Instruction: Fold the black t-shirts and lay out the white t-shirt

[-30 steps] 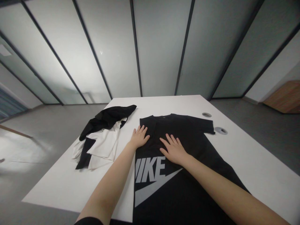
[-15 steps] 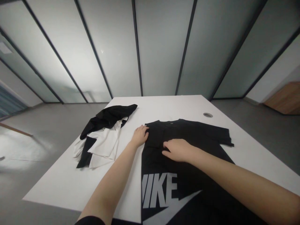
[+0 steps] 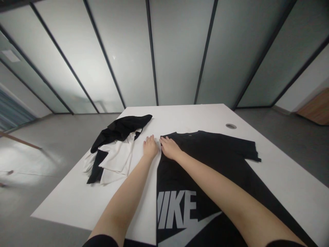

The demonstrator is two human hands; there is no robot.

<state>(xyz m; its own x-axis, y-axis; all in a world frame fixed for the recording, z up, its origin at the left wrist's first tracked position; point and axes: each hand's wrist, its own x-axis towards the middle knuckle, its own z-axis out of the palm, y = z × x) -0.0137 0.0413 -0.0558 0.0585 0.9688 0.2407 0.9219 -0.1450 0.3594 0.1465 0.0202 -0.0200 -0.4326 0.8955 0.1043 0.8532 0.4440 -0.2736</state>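
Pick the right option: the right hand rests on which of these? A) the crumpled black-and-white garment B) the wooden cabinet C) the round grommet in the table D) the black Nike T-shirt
D: the right hand lies flat on the black Nike T-shirt, at the shirt's edge.

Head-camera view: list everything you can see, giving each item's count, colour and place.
table: 1, white, centre of view
T-shirt: 1, black with grey Nike print, spread on table's right side
crumpled garments: count unclear, black and white, heaped on table's left
cable grommet: 1, grey, table's far right
frosted glass partition: several panels, dark frames, behind table
floor: grey, around table
left hand: 1, bare, on table beside T-shirt
right hand: 1, bare, on T-shirt's edge near collar
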